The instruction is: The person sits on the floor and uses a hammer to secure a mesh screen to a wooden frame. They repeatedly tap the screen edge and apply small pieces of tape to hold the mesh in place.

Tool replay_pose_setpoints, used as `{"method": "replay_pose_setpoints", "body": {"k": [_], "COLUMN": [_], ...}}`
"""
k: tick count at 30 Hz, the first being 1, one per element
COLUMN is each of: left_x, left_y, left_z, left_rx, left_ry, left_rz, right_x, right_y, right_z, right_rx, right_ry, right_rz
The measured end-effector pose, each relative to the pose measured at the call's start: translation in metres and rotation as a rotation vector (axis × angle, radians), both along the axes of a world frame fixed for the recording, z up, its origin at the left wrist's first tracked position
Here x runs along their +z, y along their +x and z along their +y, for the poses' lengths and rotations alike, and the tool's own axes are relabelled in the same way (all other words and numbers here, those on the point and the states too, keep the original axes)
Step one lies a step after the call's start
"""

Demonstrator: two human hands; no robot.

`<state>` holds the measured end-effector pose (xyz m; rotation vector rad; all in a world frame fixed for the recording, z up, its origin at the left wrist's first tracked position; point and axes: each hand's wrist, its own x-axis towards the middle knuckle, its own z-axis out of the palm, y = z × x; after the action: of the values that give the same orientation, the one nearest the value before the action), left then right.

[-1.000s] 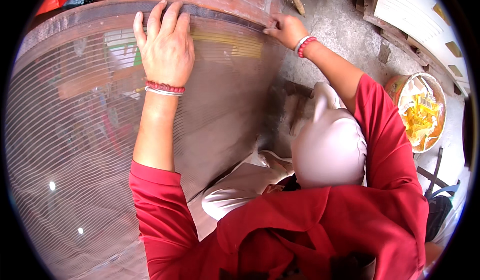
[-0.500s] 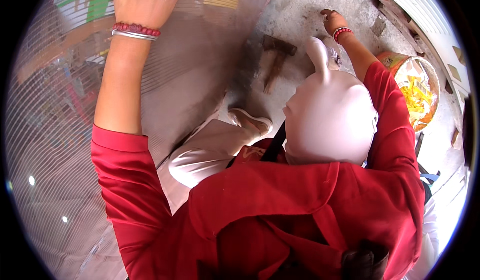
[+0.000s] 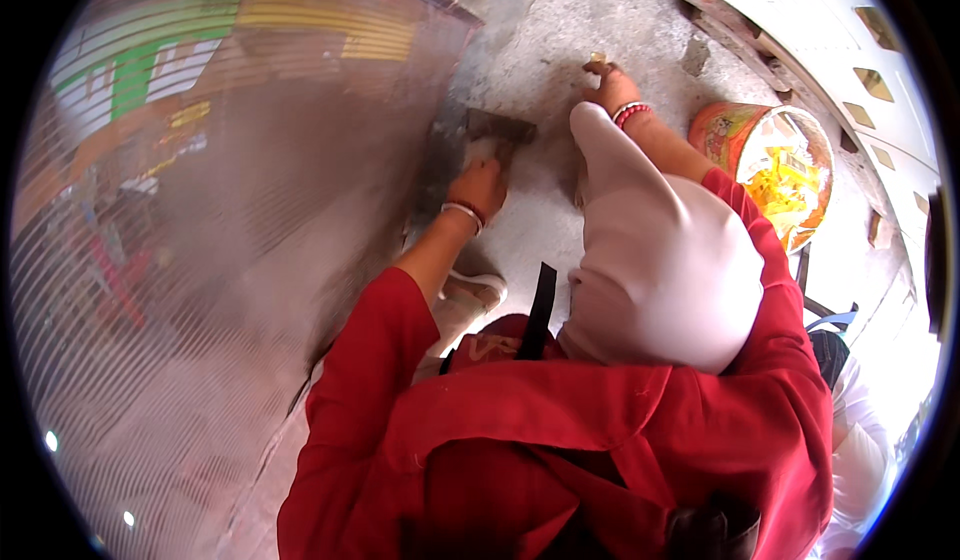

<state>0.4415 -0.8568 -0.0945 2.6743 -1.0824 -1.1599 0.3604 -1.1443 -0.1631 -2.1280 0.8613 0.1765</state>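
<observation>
Down on the concrete floor lies a hammer with a dark, blocky head (image 3: 500,126) and a short wooden handle. My left hand (image 3: 480,186) is closed around that handle, which it mostly hides. Farther right, beyond my bent knee, my right hand (image 3: 614,88) is low over the floor with its fingers pinched together. Something small and yellowish shows at its fingertips, too small to name. Both wrists wear bracelets, and red sleeves cover my upper arms.
A large glossy ribbed sheet or panel (image 3: 250,220) fills the left side, its edge near the hammer. On the right stands an orange-red bucket (image 3: 722,138) with yellow wrappers inside. A white panel with square holes (image 3: 800,30) runs along the far right. Another person's pale clothing (image 3: 862,460) shows lower right.
My left hand has come down from the ribbed sheet at the upper left and taken hold of the hammer's handle. The view has shifted to the right, and my right hand stays near the floor.
</observation>
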Motion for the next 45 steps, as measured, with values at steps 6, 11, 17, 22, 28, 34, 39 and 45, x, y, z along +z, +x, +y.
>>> {"method": "replay_pose_setpoints", "body": {"k": [6,11,17,22,28,34,39,45], "left_x": [-0.065,-0.082,-0.033,0.034,0.152,0.253,0.290,0.295], "left_y": [-0.016,-0.002,0.036,0.036,0.021,0.043,0.080,0.114], "left_z": [0.009,0.007,-0.005,-0.015,-0.062,-0.070,-0.067,-0.078], "left_rx": [0.062,0.029,0.095,0.705,0.168,0.349,0.312,0.368], "left_ry": [0.106,0.075,-0.004,-0.046,-0.472,-0.671,-0.593,-0.450], "left_rz": [-0.090,-0.227,0.121,0.754,-0.052,0.021,0.089,0.123], "right_x": [0.013,0.019,0.029,0.111,0.184,0.316,0.332,0.296], "right_y": [-0.010,0.012,0.028,0.090,0.121,0.139,0.149,0.178], "right_z": [-0.007,0.000,-0.013,-0.040,-0.057,0.014,0.022,0.027], "right_rx": [-0.088,-0.083,0.122,0.558,0.748,0.302,0.141,-0.030], "right_ry": [0.103,0.197,0.204,-0.120,-0.363,0.440,0.555,0.284], "right_rz": [-0.082,-0.128,-0.049,-0.139,-0.051,-0.387,-0.361,-0.386]}}
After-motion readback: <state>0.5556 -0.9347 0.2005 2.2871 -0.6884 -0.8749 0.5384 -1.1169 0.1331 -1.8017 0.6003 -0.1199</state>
